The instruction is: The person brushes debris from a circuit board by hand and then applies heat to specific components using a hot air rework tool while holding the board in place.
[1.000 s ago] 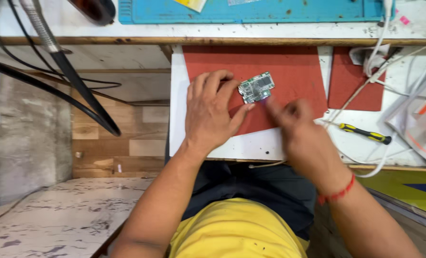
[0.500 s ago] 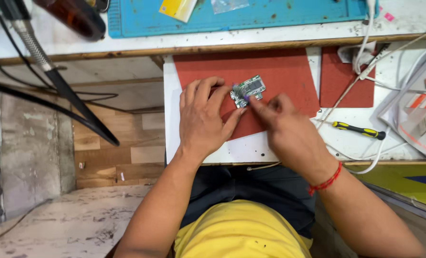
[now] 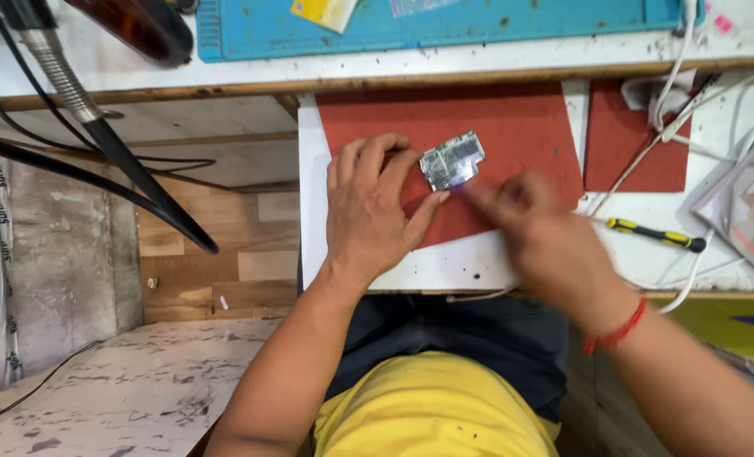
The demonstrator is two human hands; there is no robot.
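A small green circuit board (image 3: 452,160) lies on a red mat (image 3: 520,127) on the white work surface. My left hand (image 3: 368,207) rests flat on the mat, its fingertips pressing the board's left edge and thumb reaching under it. My right hand (image 3: 537,233) is blurred with motion just right of the board, its fingers pinched together near the board's lower right corner; whether something is between them I cannot tell. A red thread is tied round the right wrist.
A yellow-and-black screwdriver (image 3: 656,235) lies right of my right hand. White cables (image 3: 690,101) run over a second red mat (image 3: 635,140). A blue mat (image 3: 444,21) sits on the shelf behind. A black flexible arm (image 3: 98,127) slants at left.
The camera view has shifted slightly. My right hand has moved in toward the board's lower right corner and back a little; my left hand keeps pressing the board.
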